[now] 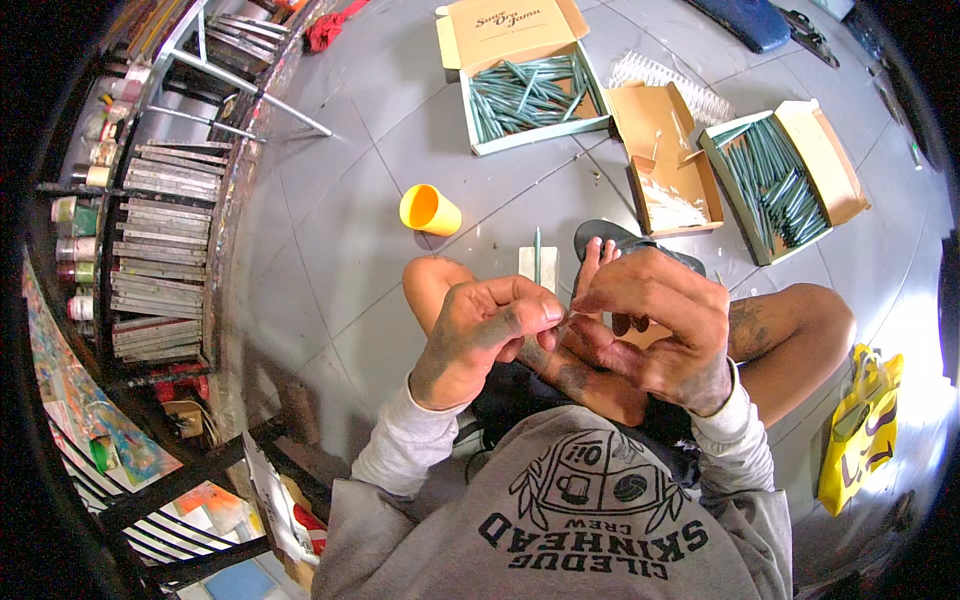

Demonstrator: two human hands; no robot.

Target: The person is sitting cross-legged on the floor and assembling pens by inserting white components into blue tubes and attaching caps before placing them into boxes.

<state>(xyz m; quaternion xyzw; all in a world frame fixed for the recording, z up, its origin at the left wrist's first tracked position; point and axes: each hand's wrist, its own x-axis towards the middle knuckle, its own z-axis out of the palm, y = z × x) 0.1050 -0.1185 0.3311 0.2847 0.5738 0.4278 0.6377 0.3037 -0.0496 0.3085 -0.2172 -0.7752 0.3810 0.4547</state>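
Observation:
My left hand (490, 328) is closed, its thumb and forefinger pinched together above my crossed legs. Close against its fingertips, my right hand (660, 318) pinches with thumb and forefinger, its other fingers curled. Whatever is between the fingertips is too small to make out. Just beyond the hands, a slim dark green pointed stick (537, 250), like a pen or pencil, is at a small pale rectangular piece (525, 262) on the floor; its lower end is hidden behind my left hand.
Two open cardboard boxes, one at the far middle (540, 140) and one at the right (770, 250), hold many green sticks. Between them stands an open box with whitish bits (700, 170). A yellow cup (430, 210), a yellow bag (862, 430) and a left-hand rack (215, 230) surround me.

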